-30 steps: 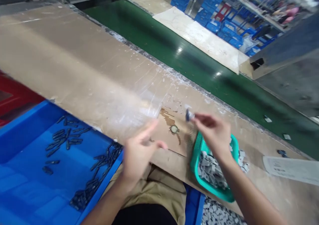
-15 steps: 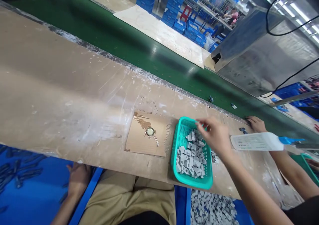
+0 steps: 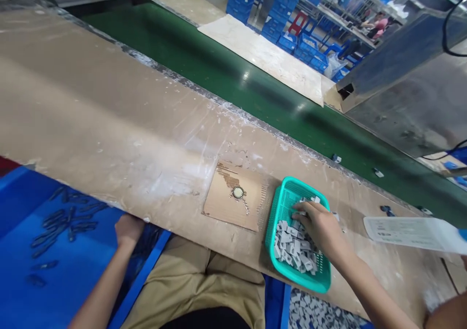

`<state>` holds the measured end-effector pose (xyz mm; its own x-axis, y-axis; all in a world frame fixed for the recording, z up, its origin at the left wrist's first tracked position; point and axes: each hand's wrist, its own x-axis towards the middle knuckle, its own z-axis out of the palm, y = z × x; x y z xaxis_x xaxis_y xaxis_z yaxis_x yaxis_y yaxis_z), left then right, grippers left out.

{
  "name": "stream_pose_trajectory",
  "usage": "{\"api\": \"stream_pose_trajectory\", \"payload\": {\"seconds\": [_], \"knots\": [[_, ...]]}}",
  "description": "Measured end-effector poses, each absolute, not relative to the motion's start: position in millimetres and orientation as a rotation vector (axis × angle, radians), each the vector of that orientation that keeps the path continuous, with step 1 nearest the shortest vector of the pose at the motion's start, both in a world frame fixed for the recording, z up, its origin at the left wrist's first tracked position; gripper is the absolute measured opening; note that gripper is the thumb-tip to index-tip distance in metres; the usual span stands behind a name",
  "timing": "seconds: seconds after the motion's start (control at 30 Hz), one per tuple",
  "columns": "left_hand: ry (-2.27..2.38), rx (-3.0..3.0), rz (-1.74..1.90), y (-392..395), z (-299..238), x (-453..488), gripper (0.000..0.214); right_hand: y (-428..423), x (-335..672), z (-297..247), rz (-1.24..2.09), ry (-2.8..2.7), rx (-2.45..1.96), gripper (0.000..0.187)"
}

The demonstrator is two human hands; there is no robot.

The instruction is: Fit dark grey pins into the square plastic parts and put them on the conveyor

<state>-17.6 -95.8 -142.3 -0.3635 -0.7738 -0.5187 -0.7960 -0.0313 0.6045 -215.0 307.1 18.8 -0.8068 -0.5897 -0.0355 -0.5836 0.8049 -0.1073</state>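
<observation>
My right hand (image 3: 317, 227) reaches into a teal mesh basket (image 3: 282, 200) on the workbench, fingers curled down on the small grey plastic parts (image 3: 290, 249) that fill it. My left hand (image 3: 127, 229) is low, under the bench edge, inside a blue bin (image 3: 22, 198) that holds dark elongated parts (image 3: 60, 219); its fingers are hidden. A cardboard square (image 3: 233, 202) with a small round metal piece (image 3: 238, 192) lies just left of the basket.
A green conveyor belt (image 3: 204, 61) runs behind the bench with a few small parts on it. A white printed sheet (image 3: 408, 232) lies at right. More grey parts fill a bin (image 3: 321, 314) below. A metal machine housing (image 3: 412, 91) stands at right.
My right hand has dropped from above the basket into the grey parts. My left hand stays down in the blue bin. The other person's hand at right is gone from view.
</observation>
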Motion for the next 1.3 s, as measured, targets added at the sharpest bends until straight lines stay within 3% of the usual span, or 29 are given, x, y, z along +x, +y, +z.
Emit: {"api": "stream_pose_trajectory", "payload": {"seconds": [0.1, 0.27, 0.4, 0.6, 0.83, 0.9, 1.07, 1.3], "knots": [[1.924, -1.968, 1.588, -100, -131, 2, 0.016, 298, -210, 36, -0.447, 2.898, -0.75, 0.023], [1.481, -1.929, 2.13, -82, -105, 37, 0.038, 250, -197, 63, -0.956, 2.706, -0.597, 0.026], [1.239, -1.772, 2.405, -49, -75, 48, 0.047, 205, -194, 55, -0.978, 2.677, -0.917, 0.019], [0.902, -1.438, 2.765, -12, -37, 42, 0.033, 175, -204, 25, -0.738, 2.702, -1.21, 0.013], [0.77, -1.363, 2.795, 5, -14, 19, 0.036, 172, -203, 17, -0.708, 2.652, -1.18, 0.013], [0.78, -1.298, 2.864, 11, -8, 8, 0.045, 171, -197, 26, -0.872, 2.627, -1.022, 0.015], [0.661, -1.094, 2.991, 33, 8, -25, 0.043, 173, -169, 57, -1.478, 2.246, -0.457, 0.027], [0.415, -0.944, 3.141, 59, 26, -56, 0.04, 174, -127, 80, -1.74, 2.152, -0.363, 0.02]]}}
